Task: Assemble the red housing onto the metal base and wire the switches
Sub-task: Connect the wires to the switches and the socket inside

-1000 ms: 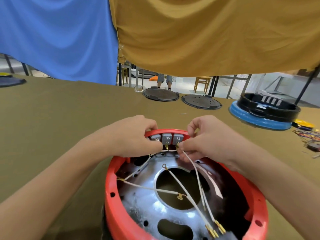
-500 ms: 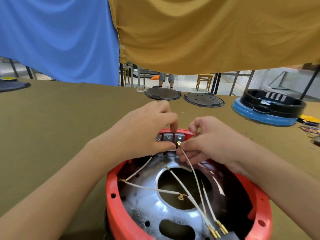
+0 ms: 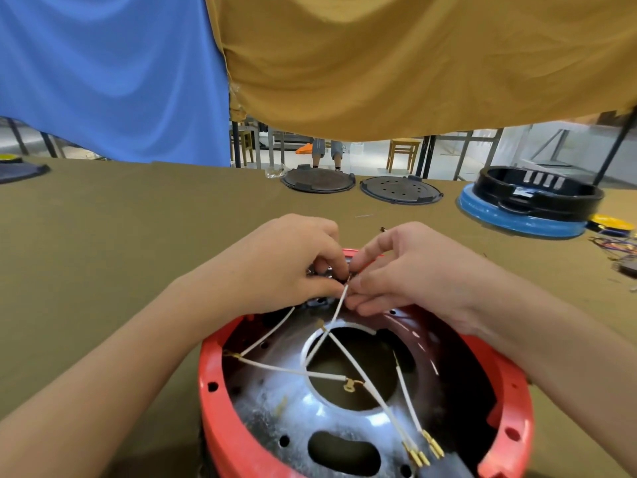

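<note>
At the far rim of the red housing (image 3: 220, 408), which sits with the metal base (image 3: 296, 414) inside it close to the near edge of the table (image 3: 103, 243), both hands meet over the switches (image 3: 319, 270). The switches are almost fully hidden — only a little grey shows under the left hand (image 3: 282, 260).

The left hand has its fingers curled down on the switch block; I cannot tell how firmly it holds it. The right hand (image 3: 410, 270) pinches the end of one white wire (image 3: 339, 305) between thumb and forefinger, the other fingers loosely bent.

The relation that matters: the wire's long axis runs from the middle of the base up and away toward the far rim, and its tip lies just beside the switches, a little to their right. The right hand is the nearer one to the tip, so I judge it should push the tip along this same line into a switch tab, while the left hand braces.

Other wires with brass ends (image 3: 422, 450) lie loose at the near side — not yet connected.
</note>
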Demonstrator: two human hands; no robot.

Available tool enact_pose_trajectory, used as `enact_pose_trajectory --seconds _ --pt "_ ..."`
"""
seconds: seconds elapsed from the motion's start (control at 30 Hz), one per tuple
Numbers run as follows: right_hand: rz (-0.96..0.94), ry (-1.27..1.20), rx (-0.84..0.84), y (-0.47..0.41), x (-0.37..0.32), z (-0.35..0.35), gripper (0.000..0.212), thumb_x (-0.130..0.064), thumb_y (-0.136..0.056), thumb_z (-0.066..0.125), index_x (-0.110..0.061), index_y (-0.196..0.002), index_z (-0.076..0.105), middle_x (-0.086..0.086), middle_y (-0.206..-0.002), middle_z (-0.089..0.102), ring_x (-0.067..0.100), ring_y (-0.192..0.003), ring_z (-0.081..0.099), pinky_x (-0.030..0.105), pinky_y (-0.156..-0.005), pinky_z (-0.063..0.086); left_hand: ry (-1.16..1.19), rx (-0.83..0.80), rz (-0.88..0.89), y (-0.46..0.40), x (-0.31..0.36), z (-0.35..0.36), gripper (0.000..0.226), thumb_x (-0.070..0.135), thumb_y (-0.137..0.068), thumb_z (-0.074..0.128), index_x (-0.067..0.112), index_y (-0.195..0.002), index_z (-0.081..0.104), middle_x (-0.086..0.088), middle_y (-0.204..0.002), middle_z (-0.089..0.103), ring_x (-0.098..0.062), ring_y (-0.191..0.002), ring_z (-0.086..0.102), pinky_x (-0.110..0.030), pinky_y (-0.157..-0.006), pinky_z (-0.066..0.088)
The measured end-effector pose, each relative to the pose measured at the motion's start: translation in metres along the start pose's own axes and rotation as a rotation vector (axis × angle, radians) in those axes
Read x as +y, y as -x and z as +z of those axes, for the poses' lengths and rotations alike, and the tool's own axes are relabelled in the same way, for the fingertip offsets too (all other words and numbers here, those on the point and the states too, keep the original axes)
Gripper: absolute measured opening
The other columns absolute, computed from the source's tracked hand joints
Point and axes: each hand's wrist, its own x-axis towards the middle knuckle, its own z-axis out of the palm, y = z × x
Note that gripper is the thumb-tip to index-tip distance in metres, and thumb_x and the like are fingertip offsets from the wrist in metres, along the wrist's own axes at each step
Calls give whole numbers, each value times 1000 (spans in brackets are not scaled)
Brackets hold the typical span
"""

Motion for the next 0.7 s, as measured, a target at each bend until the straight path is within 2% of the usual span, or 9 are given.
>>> enact_pose_trajectory --seconds 0.17,0.3,0.5,0.6,0.7 --pt "10 140 36 0 0 2 14 6 -79 73 -6 -84 69 18 -77 75 28 -76 75 40 -77 62 12 -4 13 2 2 -1 11 38 -81 76 28 -86 77 15 -73 49 0 -67 50 -23 -61 42" --pt "-50 277 67 0 2 4 14 1 -80 72 -12 -82 69 10 -70 75 27 -73 75 44 -76 62 37 34 31 4 3 -1 10 35 -78 79 27 -82 74 15 -70 49 3 -66 50 -19 -59 38" --pt "-271 598 144 2 5 2 13 -19 -78 74 -26 -70 67 -7 -63 72 6 -61 68 30 -68 59 102 63 109 4 5 -3 8 21 -78 81 22 -81 73 7 -72 56 -11 -62 51 -27 -58 43" --pt "-360 654 163 3 2 0 16 -20 -76 76 -32 -72 66 -12 -69 69 0 -61 62 19 -61 50 120 80 133 5 4 -3 7 18 -78 80 22 -81 76 8 -76 58 -12 -60 52 -22 -59 42" --pt "-404 679 143 3 1 -1 20 -16 -76 75 -32 -68 66 -14 -62 66 2 -62 63 23 -62 53 178 98 127 5 4 -3 5 19 -78 81 21 -79 77 8 -80 62 -11 -60 55 -19 -61 42"
